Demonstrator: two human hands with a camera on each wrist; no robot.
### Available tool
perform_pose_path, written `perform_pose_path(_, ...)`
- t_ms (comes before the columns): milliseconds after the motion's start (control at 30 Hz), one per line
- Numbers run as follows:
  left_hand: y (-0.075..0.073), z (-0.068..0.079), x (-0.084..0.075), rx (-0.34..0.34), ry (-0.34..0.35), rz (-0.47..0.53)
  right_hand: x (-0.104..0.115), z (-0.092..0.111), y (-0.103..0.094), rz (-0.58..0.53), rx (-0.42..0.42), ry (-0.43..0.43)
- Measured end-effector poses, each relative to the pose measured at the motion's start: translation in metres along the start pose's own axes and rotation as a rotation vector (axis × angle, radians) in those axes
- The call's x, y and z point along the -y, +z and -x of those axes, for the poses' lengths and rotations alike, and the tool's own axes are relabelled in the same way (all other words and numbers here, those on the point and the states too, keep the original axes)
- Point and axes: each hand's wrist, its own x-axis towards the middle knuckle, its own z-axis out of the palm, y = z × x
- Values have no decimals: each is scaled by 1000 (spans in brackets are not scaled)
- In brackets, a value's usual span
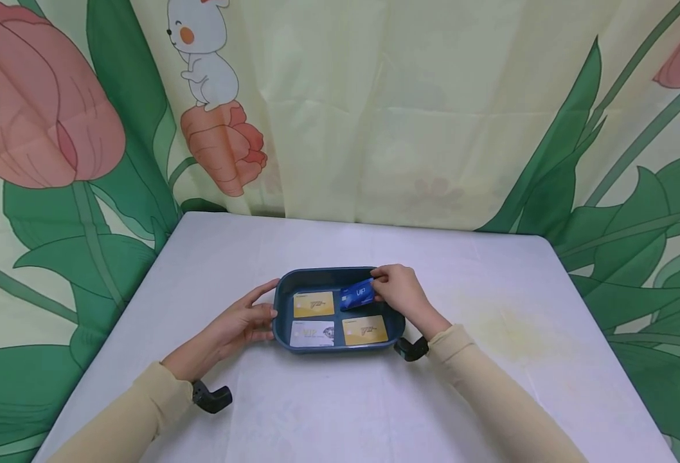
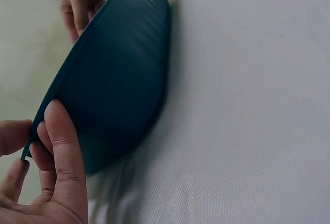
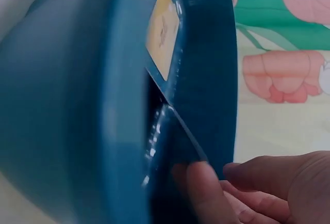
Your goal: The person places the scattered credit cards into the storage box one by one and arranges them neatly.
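Note:
A dark blue rectangular tray sits on the white-covered table. Inside it lie two gold cards, one at the back left and one at the front right, and a silver VIP card at the front left. My right hand pinches a blue VIP card, which tilts over the tray's back right part. With fingers and thumb on either side of its rim, my left hand holds the tray's left end; the left wrist view shows this hand and the tray's outer wall up close.
White cloth covers the table around the tray. Behind the table hangs a curtain printed with tulips, leaves and a rabbit on a carrot. A black wrist camera is on the left wrist, another on the right.

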Motion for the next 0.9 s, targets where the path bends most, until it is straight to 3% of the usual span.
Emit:
perform_pose_path(400,0,2,-4,28,17,1,7,7,-10,29,-80,-39)
perform_pose_path(600,-1,3,-3,25,16,-3,9,10,-9,41,-70,-48)
perform_pose_path(733,-1,2,-3,36,8,15,9,12,-4,139,-12,-89)
perform_pose_path(900,1,2,-1,35,2,28,7,12,9,287,172,-161)
